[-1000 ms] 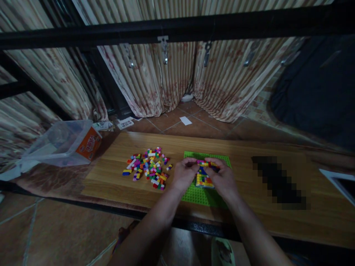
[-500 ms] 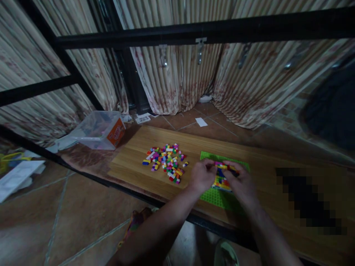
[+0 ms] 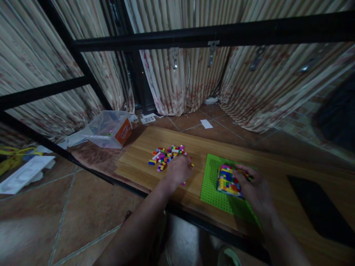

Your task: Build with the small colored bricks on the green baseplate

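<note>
My left hand [image 3: 179, 169] is over a pile of small toy bricks [image 3: 166, 154] in many colours on the wooden table. Its fingers bend down among the bricks, and the back of the hand hides their tips. To the right, a green studded baseplate [image 3: 212, 166] carries a rectangular build of toy bricks [image 3: 227, 180] in blue, yellow, red, pink and white. My right hand [image 3: 253, 183] grips the build at its right side, thumb on the near face and fingers along the far edge. That hand covers the build's right end.
A black flat object [image 3: 318, 207] lies on the wooden table [image 3: 191, 199] at the right. Beyond the table's left end stands a clear plastic box [image 3: 107, 129] with an orange label. A black metal bar [image 3: 183, 41] crosses in front of the curtains [image 3: 172, 85].
My left hand has left the build and moved left to the brick pile. My right hand stays at the build, whose top now shows more. The view has shifted slightly.
</note>
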`<action>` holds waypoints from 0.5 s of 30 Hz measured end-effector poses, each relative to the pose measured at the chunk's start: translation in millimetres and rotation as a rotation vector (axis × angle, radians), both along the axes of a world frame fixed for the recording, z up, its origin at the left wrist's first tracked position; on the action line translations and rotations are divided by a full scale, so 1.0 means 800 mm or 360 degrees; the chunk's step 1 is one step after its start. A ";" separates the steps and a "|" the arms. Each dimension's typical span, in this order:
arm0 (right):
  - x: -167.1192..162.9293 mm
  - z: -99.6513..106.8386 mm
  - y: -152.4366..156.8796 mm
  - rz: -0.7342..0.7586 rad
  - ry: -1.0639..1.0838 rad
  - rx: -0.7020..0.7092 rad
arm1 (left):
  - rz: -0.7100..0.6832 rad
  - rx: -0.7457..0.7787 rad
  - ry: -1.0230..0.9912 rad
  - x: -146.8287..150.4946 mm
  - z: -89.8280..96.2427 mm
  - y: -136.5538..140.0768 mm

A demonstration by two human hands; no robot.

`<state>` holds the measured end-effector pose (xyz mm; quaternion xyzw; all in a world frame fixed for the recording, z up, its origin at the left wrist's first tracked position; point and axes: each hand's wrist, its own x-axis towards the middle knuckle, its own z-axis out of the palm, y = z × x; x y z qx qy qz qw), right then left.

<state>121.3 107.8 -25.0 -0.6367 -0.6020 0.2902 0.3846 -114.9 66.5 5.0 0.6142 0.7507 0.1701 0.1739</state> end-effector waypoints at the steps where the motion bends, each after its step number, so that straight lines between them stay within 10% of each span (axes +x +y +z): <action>1: 0.000 0.000 0.000 -0.0005 -0.0003 0.0001 | -0.0002 0.0008 0.0028 0.001 -0.002 -0.001; 15: 0.002 0.000 0.000 0.0024 -0.0005 -0.0121 | -0.0068 0.0048 0.0244 0.022 -0.017 0.007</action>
